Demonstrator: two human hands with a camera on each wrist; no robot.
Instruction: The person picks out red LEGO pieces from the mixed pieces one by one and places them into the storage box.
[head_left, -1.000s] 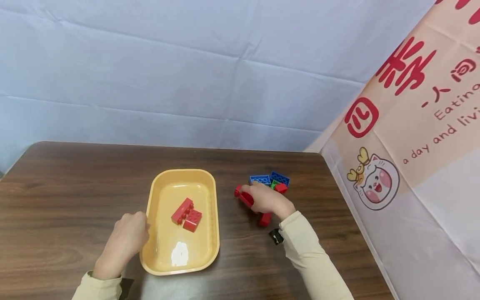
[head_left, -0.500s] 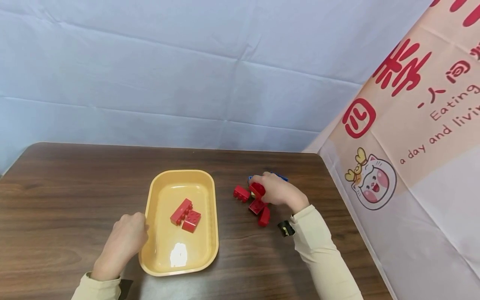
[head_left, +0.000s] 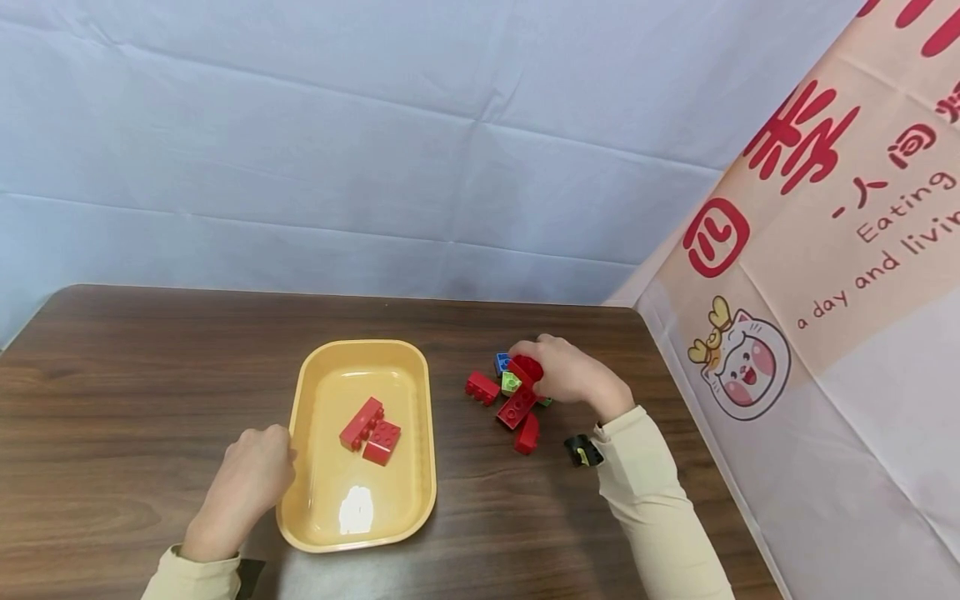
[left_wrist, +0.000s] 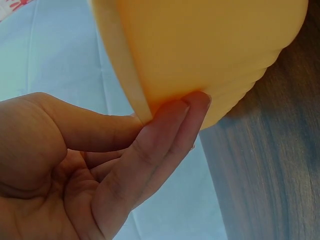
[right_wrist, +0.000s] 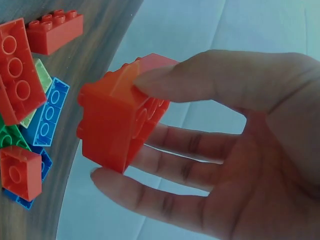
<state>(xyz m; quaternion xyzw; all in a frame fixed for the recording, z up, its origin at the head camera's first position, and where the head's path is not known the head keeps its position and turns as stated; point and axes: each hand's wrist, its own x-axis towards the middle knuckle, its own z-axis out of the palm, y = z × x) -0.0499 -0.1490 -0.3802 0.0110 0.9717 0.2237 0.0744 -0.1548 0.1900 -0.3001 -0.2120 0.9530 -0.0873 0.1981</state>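
My left hand pinches the left rim of a yellow tray, thumb on one side and fingers against the outer wall in the left wrist view. Inside the tray lie a long red brick and a shorter red brick. Over the pile at right, my right hand grips a red toy brick between thumb and fingers. Its underside faces the palm, and the thumb covers part of it.
Below the right hand are loose red bricks, a light green brick, a blue brick, a darker green brick and a small red brick. White cloth hangs behind the table; a printed banner stands right.
My right hand has moved right and slightly back over the pile, with the red brick in its grip. Several bricks it covered now show. The left hand keeps its hold on the tray.
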